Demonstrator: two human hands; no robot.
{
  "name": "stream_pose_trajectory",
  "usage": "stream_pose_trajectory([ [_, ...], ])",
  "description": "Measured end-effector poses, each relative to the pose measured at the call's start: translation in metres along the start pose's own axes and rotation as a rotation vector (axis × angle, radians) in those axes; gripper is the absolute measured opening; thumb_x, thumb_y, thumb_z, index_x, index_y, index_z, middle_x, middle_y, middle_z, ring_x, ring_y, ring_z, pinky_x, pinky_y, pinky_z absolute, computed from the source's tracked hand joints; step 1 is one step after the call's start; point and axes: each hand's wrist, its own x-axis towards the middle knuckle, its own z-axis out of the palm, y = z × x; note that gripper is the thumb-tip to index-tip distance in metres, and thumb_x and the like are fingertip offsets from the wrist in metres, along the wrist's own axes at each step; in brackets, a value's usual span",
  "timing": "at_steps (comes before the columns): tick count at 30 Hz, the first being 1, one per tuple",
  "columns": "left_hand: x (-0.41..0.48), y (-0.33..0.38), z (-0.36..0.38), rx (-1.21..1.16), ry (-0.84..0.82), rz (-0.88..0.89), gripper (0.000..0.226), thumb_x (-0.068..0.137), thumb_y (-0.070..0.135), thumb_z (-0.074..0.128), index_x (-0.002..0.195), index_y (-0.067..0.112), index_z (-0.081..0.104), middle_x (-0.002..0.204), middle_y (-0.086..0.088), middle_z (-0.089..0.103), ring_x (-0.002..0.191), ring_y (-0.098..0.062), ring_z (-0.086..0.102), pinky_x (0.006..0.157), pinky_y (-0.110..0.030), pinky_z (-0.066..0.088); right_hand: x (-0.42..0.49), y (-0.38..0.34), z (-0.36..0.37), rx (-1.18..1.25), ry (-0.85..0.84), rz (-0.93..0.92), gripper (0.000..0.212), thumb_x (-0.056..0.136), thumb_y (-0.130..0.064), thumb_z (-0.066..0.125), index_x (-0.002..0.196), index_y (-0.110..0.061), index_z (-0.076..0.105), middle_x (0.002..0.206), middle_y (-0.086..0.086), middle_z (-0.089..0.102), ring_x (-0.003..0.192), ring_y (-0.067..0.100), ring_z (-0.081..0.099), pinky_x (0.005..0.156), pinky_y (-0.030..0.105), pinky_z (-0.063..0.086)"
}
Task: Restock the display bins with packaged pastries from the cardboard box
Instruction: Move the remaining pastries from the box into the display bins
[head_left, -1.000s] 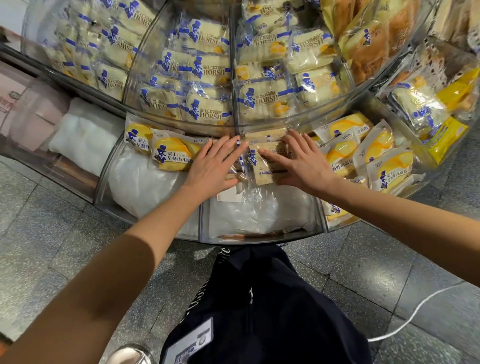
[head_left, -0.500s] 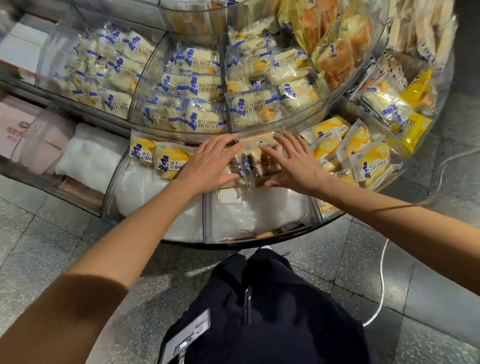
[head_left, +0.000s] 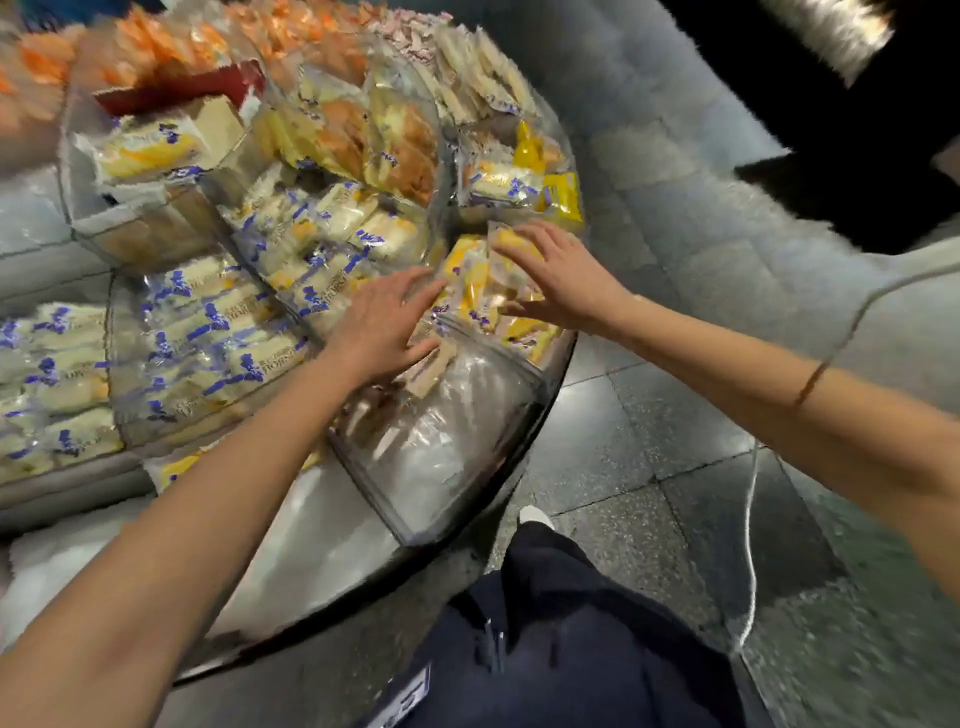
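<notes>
Far left, the clear display bins (head_left: 111, 364) sit packed with white packaged pastries (head_left: 208, 332) printed in blue, though the whole view is smeared with motion blur. Up behind them is the cardboard box (head_left: 156, 228), red flap up, with 1 pale yellow-filled packet (head_left: 145, 150) lying on top of it. Moving in, the left hand (head_left: 382, 322) lies flat across the packets at the seam between 2 bins, its fingers (head_left: 415, 283) spread apart and straight, gripping nothing, with small tan-labelled packets (head_left: 428, 369) just under its thumb side. Below it is a clear front bin (head_left: 519, 395) lined with white padding. Next over, the yellow packets (head_left: 470, 283) are heaped in the right-hand bin, and the right hand (head_left: 558, 280) rests on them, fingers (head_left: 519, 244) splayed wide, thumb out towards the left hand; the blur hides whether any packet is pinched. Further right, grey floor tiles (head_left: 675, 415), a thin white cable (head_left: 753, 519) trailing across them, and dark trousers (head_left: 545, 649) at the bottom edge.
</notes>
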Motion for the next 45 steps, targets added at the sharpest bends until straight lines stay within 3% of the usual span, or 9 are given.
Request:
stream_pose_trajectory([
  [3, 0.029, 0.030, -0.010, -0.009, 0.053, 0.148, 0.074, 0.083, 0.036, 0.074, 0.144, 0.009, 0.042, 0.142, -0.021, 0.045, 0.122, -0.041, 0.050, 0.096, -0.051, 0.044, -0.044, 0.024, -0.012, -0.017, 0.051, 0.121, 0.081, 0.081, -0.068, 0.047, 0.138, -0.010, 0.051, 0.132, 0.029, 0.052, 0.123, 0.048, 0.049, 0.102, 0.057, 0.043],
  [8, 0.071, 0.094, -0.019, -0.057, 0.108, 0.387, 0.076, 0.078, 0.033, 0.077, 0.143, 0.011, 0.044, 0.138, -0.020, 0.049, 0.119, -0.041, 0.051, 0.094, -0.051, 0.045, -0.126, 0.035, -0.017, -0.070, 0.071, 0.282, 0.078, 0.082, -0.066, 0.051, 0.136, -0.010, 0.054, 0.127, 0.027, 0.055, 0.122, 0.047, 0.051, 0.101, 0.053, 0.043],
  [13, 0.100, 0.173, -0.028, -0.081, 0.091, 0.608, 0.074, 0.078, 0.040, 0.068, 0.143, 0.012, 0.044, 0.138, -0.019, 0.050, 0.122, -0.039, 0.050, 0.098, -0.050, 0.043, -0.218, 0.034, -0.035, -0.087, 0.041, 0.525, 0.078, 0.088, -0.058, 0.059, 0.151, -0.020, 0.034, 0.151, 0.020, 0.034, 0.141, 0.036, 0.029, 0.113, 0.045, 0.027],
  [19, 0.110, 0.303, -0.049, -0.101, 0.148, 0.900, 0.070, 0.083, 0.035, 0.070, 0.143, 0.014, 0.040, 0.139, -0.018, 0.048, 0.122, -0.040, 0.049, 0.100, -0.052, 0.040, -0.371, 0.004, -0.052, -0.058, 0.011, 0.787, 0.076, 0.091, -0.058, 0.054, 0.153, -0.020, 0.028, 0.152, 0.018, 0.031, 0.140, 0.034, 0.029, 0.112, 0.043, 0.024],
  [29, 0.029, 0.549, -0.054, -0.161, 0.106, 1.409, 0.070, 0.090, 0.035, 0.066, 0.150, 0.020, 0.033, 0.150, -0.008, 0.040, 0.137, -0.031, 0.036, 0.112, -0.048, 0.030, -0.625, -0.086, -0.057, -0.012, 0.065, 1.241, 0.077, 0.090, -0.060, 0.052, 0.152, -0.021, 0.028, 0.151, 0.017, 0.034, 0.139, 0.033, 0.030, 0.112, 0.044, 0.028],
  [37, -0.067, 0.733, -0.044, -0.136, 0.038, 1.746, 0.071, 0.091, 0.036, 0.066, 0.150, 0.020, 0.032, 0.148, -0.007, 0.041, 0.133, -0.030, 0.039, 0.106, -0.048, 0.035, -0.785, -0.168, -0.048, 0.020, 0.107, 1.514, 0.081, 0.091, -0.063, 0.050, 0.155, -0.023, 0.020, 0.154, 0.016, 0.031, 0.142, 0.032, 0.027, 0.114, 0.044, 0.026],
  [45, -0.147, 0.871, -0.044, -0.195, -0.004, 2.061, 0.071, 0.089, 0.033, 0.068, 0.149, 0.018, 0.035, 0.144, -0.010, 0.043, 0.131, -0.030, 0.040, 0.105, -0.047, 0.036, -0.896, -0.257, -0.029, 0.054, 0.179, 1.763, 0.081, 0.091, -0.065, 0.044, 0.156, -0.028, 0.014, 0.157, 0.013, 0.025, 0.145, 0.033, 0.021, 0.117, 0.048, 0.024],
])
